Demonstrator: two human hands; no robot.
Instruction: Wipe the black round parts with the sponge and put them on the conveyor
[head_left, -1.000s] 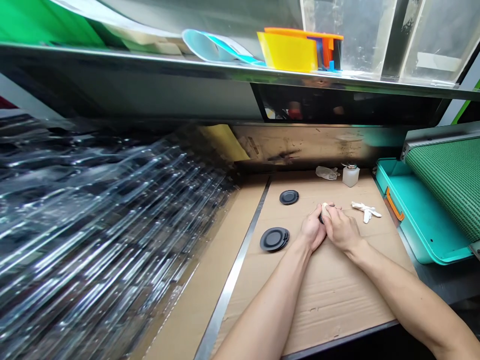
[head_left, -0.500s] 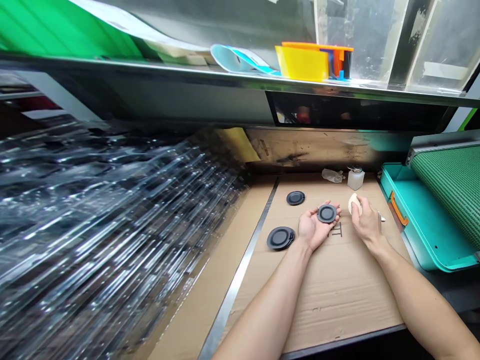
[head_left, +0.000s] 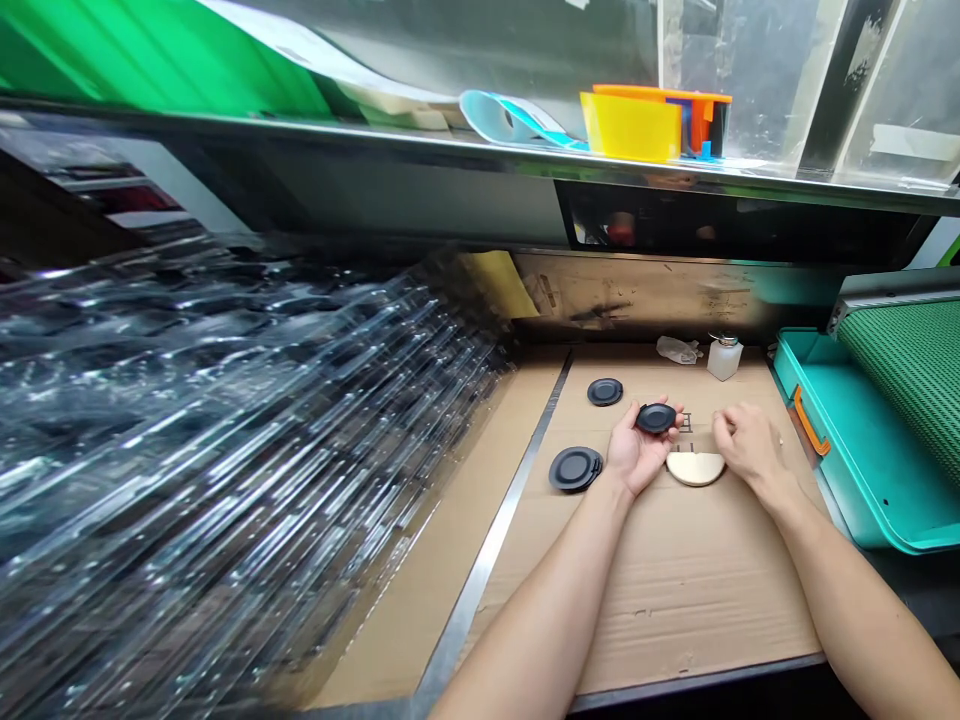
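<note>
My left hand (head_left: 637, 450) lies palm up on the cardboard sheet (head_left: 675, 590), with a black round rubber disc (head_left: 656, 418) resting on its fingers. My right hand (head_left: 748, 445) rests to the right with its fingers loosely curled, holding nothing. Just left of those fingers lies a cream half-round pad (head_left: 695, 468), flat on the cardboard. A stack of black discs (head_left: 575, 469) sits left of my left hand. Farther back lies a single black disc (head_left: 604, 391).
A small white bottle (head_left: 725, 360) and a crumpled clear bag (head_left: 677, 350) stand at the back. A metal strip (head_left: 495, 565) edges the cardboard. Clear plastic sheets (head_left: 225, 420) are piled left, a teal tray (head_left: 862, 470) is right, and a metal shelf (head_left: 480, 145) runs overhead.
The cream pad has left my right hand and lies on the cardboard. My hands, together around the black disc a second ago, are now apart, with the disc on my left hand.
</note>
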